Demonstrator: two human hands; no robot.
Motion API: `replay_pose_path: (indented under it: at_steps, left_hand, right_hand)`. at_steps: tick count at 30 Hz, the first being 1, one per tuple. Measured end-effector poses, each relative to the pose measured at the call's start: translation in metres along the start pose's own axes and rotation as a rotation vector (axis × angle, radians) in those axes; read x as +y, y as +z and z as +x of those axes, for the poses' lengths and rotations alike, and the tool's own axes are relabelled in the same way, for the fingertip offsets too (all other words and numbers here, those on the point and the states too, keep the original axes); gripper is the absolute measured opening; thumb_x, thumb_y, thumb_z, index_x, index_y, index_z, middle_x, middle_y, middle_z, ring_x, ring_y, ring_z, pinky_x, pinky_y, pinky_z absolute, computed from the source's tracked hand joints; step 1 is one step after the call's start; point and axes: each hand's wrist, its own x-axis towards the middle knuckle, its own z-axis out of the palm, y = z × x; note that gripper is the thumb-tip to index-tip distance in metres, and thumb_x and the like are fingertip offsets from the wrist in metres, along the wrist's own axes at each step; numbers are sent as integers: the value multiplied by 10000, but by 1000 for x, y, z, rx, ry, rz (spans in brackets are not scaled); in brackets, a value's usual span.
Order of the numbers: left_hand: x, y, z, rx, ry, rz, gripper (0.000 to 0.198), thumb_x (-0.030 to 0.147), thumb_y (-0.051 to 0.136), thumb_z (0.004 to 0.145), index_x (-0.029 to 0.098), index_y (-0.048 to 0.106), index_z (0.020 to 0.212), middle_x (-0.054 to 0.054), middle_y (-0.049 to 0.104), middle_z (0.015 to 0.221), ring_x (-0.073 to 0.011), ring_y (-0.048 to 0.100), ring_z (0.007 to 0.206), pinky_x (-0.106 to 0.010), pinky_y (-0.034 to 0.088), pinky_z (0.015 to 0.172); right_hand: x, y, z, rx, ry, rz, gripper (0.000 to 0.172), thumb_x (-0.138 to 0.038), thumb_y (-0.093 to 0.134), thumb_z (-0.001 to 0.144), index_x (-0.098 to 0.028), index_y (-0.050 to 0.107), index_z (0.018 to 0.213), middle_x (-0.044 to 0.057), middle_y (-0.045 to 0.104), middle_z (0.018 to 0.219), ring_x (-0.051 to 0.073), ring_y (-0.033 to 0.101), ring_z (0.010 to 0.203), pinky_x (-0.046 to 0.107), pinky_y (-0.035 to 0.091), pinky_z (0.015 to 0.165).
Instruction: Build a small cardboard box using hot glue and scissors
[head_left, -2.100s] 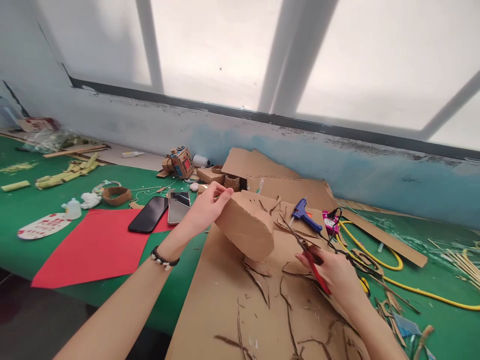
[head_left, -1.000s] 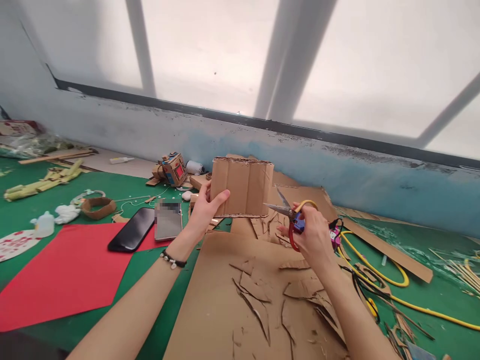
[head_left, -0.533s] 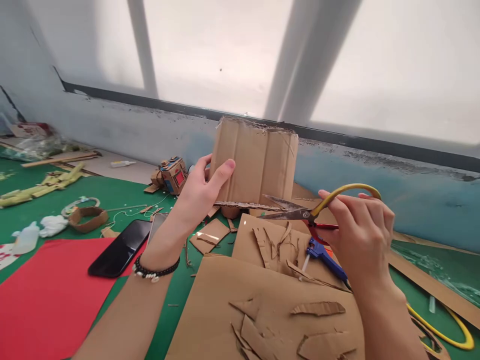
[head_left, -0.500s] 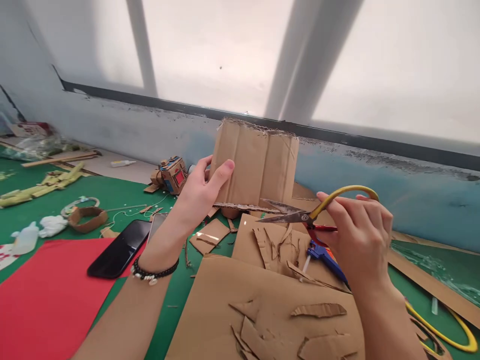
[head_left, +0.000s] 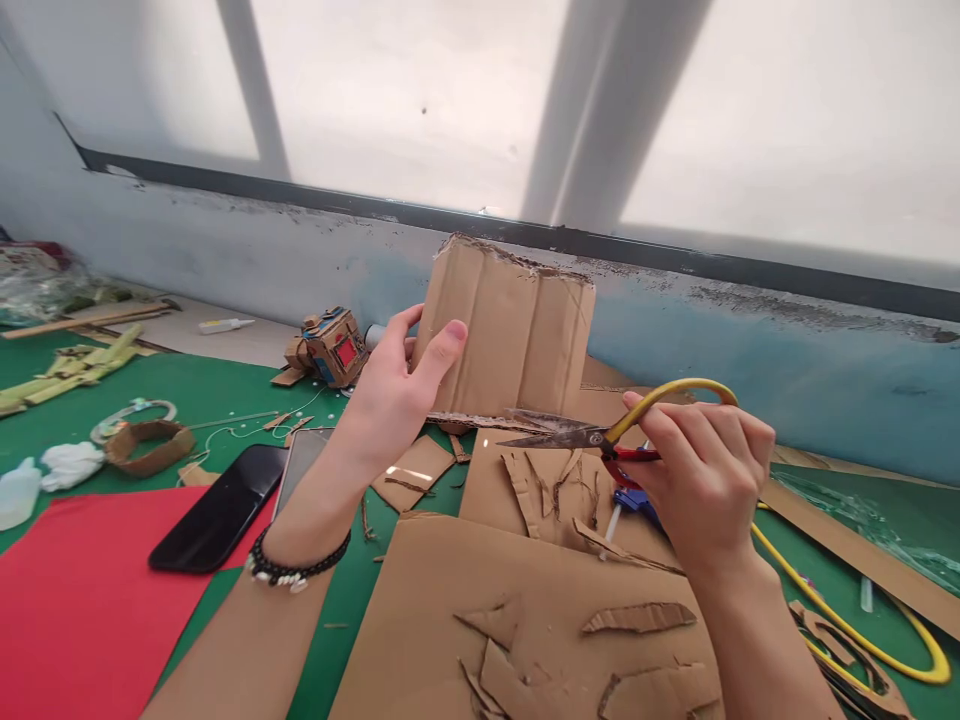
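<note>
In the head view, the left hand (head_left: 390,390) grips a creased cardboard piece (head_left: 510,330) by its left edge, thumb across the front and fingers curled behind, holding it upright above the table with its ragged top edge against the wall under the window. The right hand (head_left: 705,480) is closed through the yellow and red handles of a pair of scissors (head_left: 577,437), whose blades point toward the left hand, almost together, lying along the bottom edge of the piece. Under both hands lies a large cardboard sheet (head_left: 435,640) strewn with curled offcuts (head_left: 637,617). Just below the right hand a blue glue gun (head_left: 636,500) is largely hidden by the fingers, and a yellow cable (head_left: 885,645) loops past that wrist on the outer side. A bead bracelet (head_left: 289,572) circles the left wrist; beyond that forearm, on the outer side, a black phone (head_left: 217,510) rests partly on red paper (head_left: 75,600), and a second phone (head_left: 300,460) is half covered by the wrist. Farther out from the left hand sit a cardboard ring (head_left: 146,447) and a small cardboard model (head_left: 330,345) on the green table (head_left: 225,395)
</note>
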Motion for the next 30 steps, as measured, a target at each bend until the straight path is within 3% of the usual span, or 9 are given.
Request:
replay_pose_path:
  at_steps: [6, 10, 18, 22, 30]
  left_hand:
    - [4, 3, -5, -13, 47, -50, 628, 623, 761, 930, 249, 632, 1417, -115, 776, 1238, -367, 737, 1199, -449, 638, 932]
    - [8, 4, -9, -7, 97, 8, 620, 639, 731, 945, 244, 643, 1414, -123, 774, 1240, -364, 733, 1201, -425, 650, 884]
    - [15, 5, -15, 63, 131, 30, 599, 620, 727, 960, 271, 636, 1439, -90, 775, 1226, -332, 745, 1159, -391, 656, 842]
    - [17, 7, -17, 38, 118, 32, 592, 604, 743, 946, 273, 641, 1425, -79, 777, 1206, -332, 743, 1155, -378, 655, 834]
    - [19, 5, -17, 14, 80, -2, 559, 560, 750, 951, 272, 645, 1419, -91, 767, 1251, -357, 717, 1228, -435, 640, 955]
  right_hand:
    - [6, -2, -7, 33, 15, 49, 112, -216, 785, 968, -254, 680, 978, -3, 760, 796, 211, 677, 700, 420, 432, 781]
    - [5, -6, -2, 34, -14, 24, 179, -178, 762, 982, -243, 637, 871, -14, 731, 755, 183, 646, 662, 405, 414, 782]
    - [2, -8, 11, 67, -72, -39, 153, -220, 775, 994, -233, 648, 1077, 12, 731, 822, 206, 633, 738, 403, 394, 798]
    - [3, -6, 6, 79, -58, 20, 105, -241, 743, 1020, -242, 639, 1008, 3, 719, 825, 195, 625, 734, 404, 389, 812]
    - [5, -9, 2, 124, -71, 17, 325, -237, 827, 952, -239, 532, 815, -58, 621, 636, 155, 590, 593, 382, 355, 728]
